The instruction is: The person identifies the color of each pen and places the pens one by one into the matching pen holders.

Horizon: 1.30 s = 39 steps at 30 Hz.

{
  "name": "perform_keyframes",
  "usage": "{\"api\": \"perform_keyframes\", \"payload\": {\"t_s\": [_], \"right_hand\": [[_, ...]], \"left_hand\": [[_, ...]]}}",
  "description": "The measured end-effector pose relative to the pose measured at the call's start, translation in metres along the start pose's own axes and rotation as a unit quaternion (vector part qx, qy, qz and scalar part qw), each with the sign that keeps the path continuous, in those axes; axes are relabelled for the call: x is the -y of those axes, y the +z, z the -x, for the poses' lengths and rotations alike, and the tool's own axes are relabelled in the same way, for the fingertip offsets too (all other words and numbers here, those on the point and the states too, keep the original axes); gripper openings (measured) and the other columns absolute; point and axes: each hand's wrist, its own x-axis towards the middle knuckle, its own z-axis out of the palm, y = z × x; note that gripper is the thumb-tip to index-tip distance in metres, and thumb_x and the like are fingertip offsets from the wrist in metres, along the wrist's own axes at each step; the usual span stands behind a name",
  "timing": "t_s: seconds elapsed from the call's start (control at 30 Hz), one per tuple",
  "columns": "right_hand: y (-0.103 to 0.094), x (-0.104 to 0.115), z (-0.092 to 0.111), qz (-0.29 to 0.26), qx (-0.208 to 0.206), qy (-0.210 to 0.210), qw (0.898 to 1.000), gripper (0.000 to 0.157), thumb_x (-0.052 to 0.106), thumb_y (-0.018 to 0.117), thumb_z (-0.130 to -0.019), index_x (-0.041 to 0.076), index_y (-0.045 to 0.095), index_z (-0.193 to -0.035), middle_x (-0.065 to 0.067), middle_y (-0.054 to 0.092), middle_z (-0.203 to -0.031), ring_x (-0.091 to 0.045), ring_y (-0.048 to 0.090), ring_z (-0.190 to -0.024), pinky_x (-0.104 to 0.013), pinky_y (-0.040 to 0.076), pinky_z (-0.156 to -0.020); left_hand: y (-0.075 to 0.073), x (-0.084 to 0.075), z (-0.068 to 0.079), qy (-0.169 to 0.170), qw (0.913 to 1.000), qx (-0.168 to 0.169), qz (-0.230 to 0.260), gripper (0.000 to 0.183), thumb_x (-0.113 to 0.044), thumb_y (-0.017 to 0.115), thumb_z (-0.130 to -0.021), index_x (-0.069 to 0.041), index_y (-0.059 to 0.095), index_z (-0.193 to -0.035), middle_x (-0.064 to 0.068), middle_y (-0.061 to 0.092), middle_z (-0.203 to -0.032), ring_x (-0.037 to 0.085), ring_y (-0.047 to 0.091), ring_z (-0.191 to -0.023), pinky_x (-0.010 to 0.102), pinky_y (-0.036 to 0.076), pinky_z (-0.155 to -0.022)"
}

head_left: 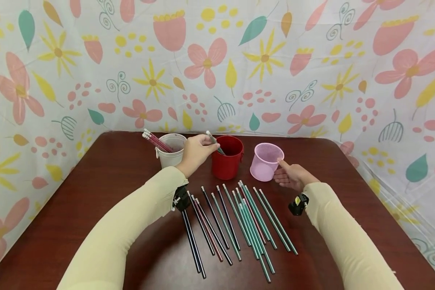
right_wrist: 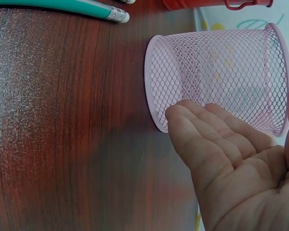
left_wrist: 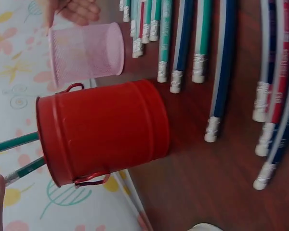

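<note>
My left hand (head_left: pixel 195 153) is over the red bucket (head_left: pixel 226 167) and pinches green pencils (head_left: pixel 213 139) near their eraser ends. Their lower parts go inside the bucket; in the left wrist view two green pencils (left_wrist: pixel 17 143) stick out past its rim. Beside the pink mesh cup (head_left: pixel 262 169), my right hand (head_left: pixel 293 176) has its fingers extended along the cup's side and the thumb at the rim. In the right wrist view these fingers (right_wrist: pixel 216 134) lie against or close to the mesh, not curled round it.
Left of the red bucket stands a white bucket (head_left: pixel 167 160) with several red pencils (head_left: pixel 156 141) leaning in it. Many loose green, dark blue and red pencils (head_left: pixel 251 225) lie on the brown table (head_left: pixel 105 193) in front. A floral curtain (head_left: pixel 206 92) hangs behind.
</note>
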Motion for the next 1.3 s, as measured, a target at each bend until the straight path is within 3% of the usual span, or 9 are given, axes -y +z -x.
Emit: {"api": "perform_keyframes", "payload": {"t_s": [0.1, 0.37, 0.57, 0.87, 1.1, 1.3], "right_hand": [[0.0, 0.001, 0.0, 0.001, -0.003, 0.001, 1.0, 0.072, 0.047, 0.031, -0.102, -0.02, 0.038, -0.129, -0.001, 0.067, -0.082, -0.01, 0.064, -0.077, -0.026, 0.053, -0.073], [0.0, 0.0, 0.0, 0.001, -0.003, 0.004, 1.0, 0.073, 0.049, 0.032, -0.101, -0.019, 0.04, -0.129, -0.001, 0.067, -0.082, -0.01, 0.064, -0.077, -0.025, 0.053, -0.073], [0.001, -0.001, 0.0, 0.007, -0.005, 0.0, 1.0, 0.075, 0.049, 0.032, -0.101, -0.019, 0.038, -0.131, -0.002, 0.067, -0.085, -0.01, 0.064, -0.079, -0.025, 0.053, -0.073], [0.001, 0.001, 0.0, 0.004, -0.014, 0.002, 1.0, 0.072, 0.048, 0.031, -0.102, -0.018, 0.041, -0.128, -0.003, 0.067, -0.085, -0.011, 0.064, -0.079, -0.026, 0.053, -0.075], [0.002, 0.003, 0.0, 0.012, -0.014, 0.005, 1.0, 0.074, 0.048, 0.03, -0.102, -0.02, 0.038, -0.131, -0.005, 0.067, -0.088, -0.011, 0.064, -0.079, -0.026, 0.053, -0.074], [0.003, 0.002, 0.0, 0.019, -0.016, 0.008, 1.0, 0.076, 0.049, 0.029, -0.102, -0.02, 0.037, -0.133, -0.007, 0.067, -0.094, -0.012, 0.064, -0.084, -0.028, 0.053, -0.08]], "left_hand": [[0.0, -0.003, -0.006, -0.015, 0.9997, 0.009, -0.019, 0.02, -0.015, 0.072, -0.086, 0.0, 0.072, -0.1, 0.012, 0.072, -0.097, 0.023, 0.069, -0.085, 0.029, 0.054, -0.07], [0.009, -0.002, -0.01, -0.053, 0.9967, 0.046, -0.041, 0.015, -0.015, 0.072, -0.086, -0.002, 0.072, -0.093, 0.01, 0.073, -0.086, 0.018, 0.068, -0.068, 0.023, 0.051, -0.059], [0.014, 0.005, -0.012, -0.049, 0.9927, 0.071, -0.084, 0.013, -0.015, 0.072, -0.086, -0.004, 0.072, -0.093, 0.008, 0.073, -0.086, 0.015, 0.067, -0.066, 0.023, 0.05, -0.062], [0.006, 0.015, -0.02, -0.056, 0.9883, 0.062, -0.128, 0.013, -0.017, 0.07, -0.087, -0.004, 0.072, -0.09, 0.008, 0.071, -0.077, 0.018, 0.066, -0.068, 0.022, 0.045, -0.056], [0.004, 0.02, -0.024, -0.087, 0.979, 0.079, -0.166, 0.019, -0.024, 0.067, -0.089, -0.006, 0.072, -0.085, 0.004, 0.066, -0.064, 0.015, 0.06, -0.061, 0.022, 0.039, -0.05], [0.006, 0.026, -0.026, -0.088, 0.9763, 0.089, -0.177, 0.02, -0.024, 0.065, -0.09, -0.007, 0.072, -0.085, 0.005, 0.069, -0.069, 0.014, 0.062, -0.06, 0.022, 0.04, -0.051]]}}
